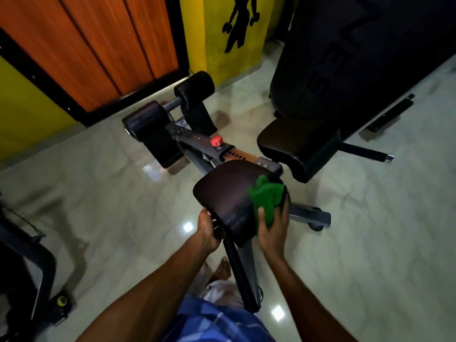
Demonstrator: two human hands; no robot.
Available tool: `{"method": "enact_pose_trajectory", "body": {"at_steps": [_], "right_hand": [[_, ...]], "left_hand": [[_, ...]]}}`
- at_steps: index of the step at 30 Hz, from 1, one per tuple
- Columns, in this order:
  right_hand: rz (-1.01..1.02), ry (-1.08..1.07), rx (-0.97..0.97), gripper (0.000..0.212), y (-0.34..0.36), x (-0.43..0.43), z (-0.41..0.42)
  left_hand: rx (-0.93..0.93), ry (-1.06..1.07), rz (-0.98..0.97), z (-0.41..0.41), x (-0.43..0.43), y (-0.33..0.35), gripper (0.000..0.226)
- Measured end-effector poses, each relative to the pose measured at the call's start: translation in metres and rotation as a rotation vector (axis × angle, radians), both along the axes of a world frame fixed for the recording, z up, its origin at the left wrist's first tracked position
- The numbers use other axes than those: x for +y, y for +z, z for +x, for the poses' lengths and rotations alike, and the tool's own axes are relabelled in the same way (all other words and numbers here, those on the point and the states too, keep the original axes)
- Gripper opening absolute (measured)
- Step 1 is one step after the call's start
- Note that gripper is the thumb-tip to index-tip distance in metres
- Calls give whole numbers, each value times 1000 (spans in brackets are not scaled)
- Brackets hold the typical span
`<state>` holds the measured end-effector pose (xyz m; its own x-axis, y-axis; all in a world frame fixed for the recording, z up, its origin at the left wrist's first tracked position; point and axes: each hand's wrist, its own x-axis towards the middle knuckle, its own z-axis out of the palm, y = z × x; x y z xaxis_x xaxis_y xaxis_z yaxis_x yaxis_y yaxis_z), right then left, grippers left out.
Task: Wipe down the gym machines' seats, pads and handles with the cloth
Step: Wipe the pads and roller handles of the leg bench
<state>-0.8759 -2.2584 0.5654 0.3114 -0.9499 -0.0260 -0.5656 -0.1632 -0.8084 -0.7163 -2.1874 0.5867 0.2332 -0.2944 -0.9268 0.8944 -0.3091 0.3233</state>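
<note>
Pressing the green cloth [266,197] against the right edge of the dark seat pad [227,193] at frame centre, my right grip [272,229] curls closed around it; my left grip [209,230] clasps the pad's near left edge, fingers tucked beneath.

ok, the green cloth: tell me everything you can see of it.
The green cloth has a fuzzy, towel-like nap and is bunched rather than spread flat. It sits on the right edge of the dark padded seat, upper part crumpled on top, lower part hanging down the side. The right hand grips its lower part, thumb pressed on the front. The left hand holds the seat's near left edge, clear of the cloth.
</note>
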Motion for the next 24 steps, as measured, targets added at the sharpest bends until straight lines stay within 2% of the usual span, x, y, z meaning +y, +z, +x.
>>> {"method": "enact_pose_trajectory", "body": {"at_steps": [4,5,7,10,14,17,21,24], "right_hand": [[147,-264,-77,95,11,-53,16],[159,-290,-78,97,12,-53,18],[107,-268,-60,84,6,-34,19],[-5,-94,-22,63,-5,21,14],[-123,214,74,58,-8,72,-6],[-256,370,164,57,-1,67,-9],[-520,679,338,52,22,33,5],[-535,914,571,56,45,6,33]], "left_hand": [[-22,-91,5,-5,6,7,45],[-21,-96,0,-6,8,5,45],[-14,-93,-11,-8,13,5,47],[24,-43,-42,-12,19,4,48],[78,55,-48,-14,26,-6,50],[142,159,-88,-14,33,-15,50],[205,308,-171,-19,43,-10,40],[253,414,-235,-22,46,-6,43]]}}
